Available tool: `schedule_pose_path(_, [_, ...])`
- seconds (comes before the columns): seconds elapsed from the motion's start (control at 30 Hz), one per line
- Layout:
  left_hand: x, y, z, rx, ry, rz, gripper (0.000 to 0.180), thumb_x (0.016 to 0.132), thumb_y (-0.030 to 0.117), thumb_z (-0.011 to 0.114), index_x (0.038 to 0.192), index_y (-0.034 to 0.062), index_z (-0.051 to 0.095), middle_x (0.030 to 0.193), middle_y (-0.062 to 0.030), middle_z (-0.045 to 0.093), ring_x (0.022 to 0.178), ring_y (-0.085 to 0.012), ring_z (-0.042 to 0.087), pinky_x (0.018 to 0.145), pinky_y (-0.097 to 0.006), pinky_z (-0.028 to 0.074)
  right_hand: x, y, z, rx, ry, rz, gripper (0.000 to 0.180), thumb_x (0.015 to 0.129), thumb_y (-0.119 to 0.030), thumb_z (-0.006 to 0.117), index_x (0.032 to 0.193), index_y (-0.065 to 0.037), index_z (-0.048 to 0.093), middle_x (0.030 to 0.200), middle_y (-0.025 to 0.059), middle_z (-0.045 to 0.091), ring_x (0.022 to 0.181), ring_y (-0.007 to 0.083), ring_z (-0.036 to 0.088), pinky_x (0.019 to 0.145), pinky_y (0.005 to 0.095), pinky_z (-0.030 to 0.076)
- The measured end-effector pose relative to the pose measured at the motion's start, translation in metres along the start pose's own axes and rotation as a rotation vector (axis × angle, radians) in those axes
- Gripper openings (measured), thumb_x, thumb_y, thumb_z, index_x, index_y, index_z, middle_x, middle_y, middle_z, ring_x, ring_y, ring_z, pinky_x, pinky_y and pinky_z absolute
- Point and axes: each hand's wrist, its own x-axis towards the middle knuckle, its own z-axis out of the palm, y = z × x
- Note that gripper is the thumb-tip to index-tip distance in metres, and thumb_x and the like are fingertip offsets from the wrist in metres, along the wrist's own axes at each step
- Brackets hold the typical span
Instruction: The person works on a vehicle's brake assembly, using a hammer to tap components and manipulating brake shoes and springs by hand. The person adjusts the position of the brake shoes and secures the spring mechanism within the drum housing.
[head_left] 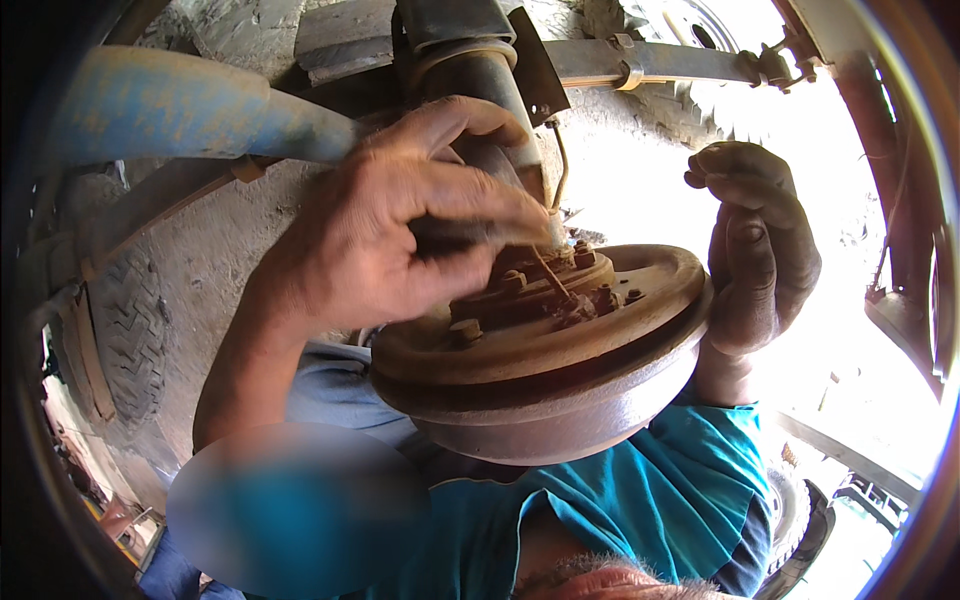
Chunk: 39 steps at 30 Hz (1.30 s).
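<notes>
A large rusty brake drum [560, 420] with its brown backing plate [640, 300] stands before my chest at the end of an axle [480, 80]. Over the plate's hub my left hand [370, 230] is raised, fingers spread and partly blurred. Its longest fingertip is near a thin rusty rod [552, 272] at the hub bolts [515, 280]; I cannot tell whether they touch. My right hand [765, 245] is lifted beside the drum's right edge, its fingers loosely curled with the thumb apart. Nothing shows in either hand.
A worn blue tube [200, 105] crosses from the upper left behind my left hand. Leaf springs [670, 62] run out from the axle. A tyre [130, 330] is at the left, and a rusty frame beam [880, 180] stands at the right.
</notes>
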Motion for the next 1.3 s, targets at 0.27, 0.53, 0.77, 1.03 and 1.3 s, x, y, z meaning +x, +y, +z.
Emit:
schedule_pose_path(0.27, [0.013, 0.001, 0.012, 0.168, -0.045, -0.009, 0.050, 0.068, -0.006, 0.081, 0.115, 0.0124, 0.083, 0.133, -0.0142, 0.059, 0.120, -0.0333, 0.064, 0.104, -0.041, 0.054, 0.004, -0.001, -0.005, -0.041, -0.060, -0.042, 0.029, 0.099, -0.017, 0.056, 0.109, 0.005, 0.072, 0.117, 0.0236, 0.070, 0.108, 0.0301, 0.067, 0.093, 0.0393, 0.053])
schedule_pose_path(0.53, [0.014, -0.003, 0.009, 0.238, -0.050, -0.061, 0.039, 0.073, 0.005, 0.083, 0.112, 0.0109, 0.083, 0.124, -0.0121, 0.062, 0.121, -0.0299, 0.063, 0.103, -0.041, 0.053, 0.004, -0.002, -0.005, -0.052, -0.119, -0.078, 0.031, 0.104, -0.019, 0.051, 0.110, 0.007, 0.067, 0.116, 0.0263, 0.066, 0.113, 0.0324, 0.064, 0.101, 0.0441, 0.049])
schedule_pose_path(0.77, [0.006, 0.005, -0.005, 0.209, 0.117, -0.104, 0.039, 0.071, -0.004, 0.069, 0.107, 0.0041, 0.081, 0.125, -0.0119, 0.066, 0.116, -0.0241, 0.065, 0.103, -0.039, 0.052, 0.003, -0.003, -0.004, -0.020, -0.110, -0.075, 0.031, 0.105, -0.021, 0.053, 0.109, 0.006, 0.067, 0.114, 0.0246, 0.066, 0.112, 0.0319, 0.064, 0.098, 0.0435, 0.049])
schedule_pose_path(1.03, [0.014, 0.005, 0.001, 0.123, -0.100, 0.027, 0.041, 0.068, -0.001, 0.082, 0.108, 0.0053, 0.082, 0.125, -0.0131, 0.068, 0.113, -0.0267, 0.069, 0.096, -0.039, 0.056, 0.005, -0.001, -0.006, -0.021, -0.121, -0.080, 0.031, 0.105, -0.023, 0.054, 0.109, 0.005, 0.068, 0.115, 0.0230, 0.067, 0.111, 0.0312, 0.065, 0.096, 0.0428, 0.050])
schedule_pose_path(1.3, [0.013, 0.019, 0.003, 0.188, -0.082, 0.040, 0.047, 0.062, -0.006, 0.081, 0.106, 0.0099, 0.083, 0.122, -0.0127, 0.069, 0.111, -0.0292, 0.070, 0.094, -0.038, 0.057, 0.003, -0.001, -0.006, -0.021, -0.110, -0.059, 0.031, 0.104, -0.024, 0.056, 0.109, 0.004, 0.070, 0.114, 0.0233, 0.068, 0.111, 0.0316, 0.066, 0.098, 0.0436, 0.050])
